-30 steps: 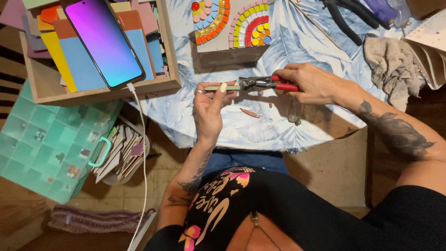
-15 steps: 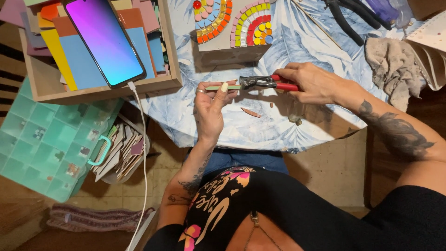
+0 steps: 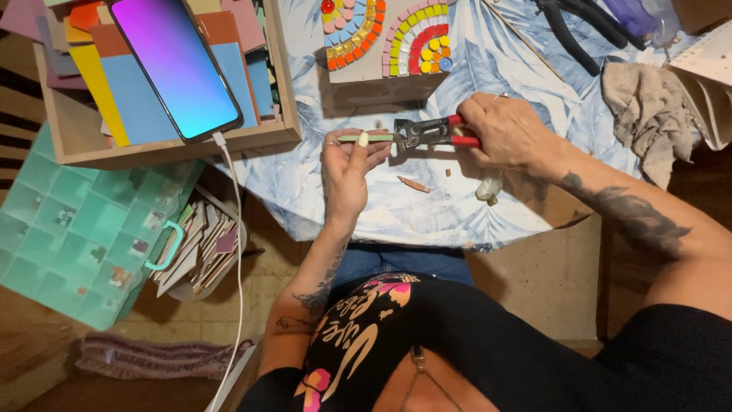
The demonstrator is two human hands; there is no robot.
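My left hand (image 3: 347, 169) pinches a thin green tile strip (image 3: 366, 138) and holds it level above the blue-and-white patterned cloth (image 3: 427, 206). My right hand (image 3: 507, 133) grips red-handled nippers (image 3: 431, 133), whose dark jaws bite the strip's right end. Small tile offcuts (image 3: 414, 184) lie on the cloth under the tool. Behind the hands stands a mosaic panel (image 3: 381, 38) with curved rows of coloured round and square pieces.
A wooden tray (image 3: 175, 141) at left holds coloured tile sheets and a lit phone (image 3: 174, 65) on a white cable. A teal compartment box (image 3: 76, 236) and a bin of tile pieces (image 3: 202, 248) sit below. A rag (image 3: 648, 107) and black-handled tools (image 3: 572, 27) lie at right.
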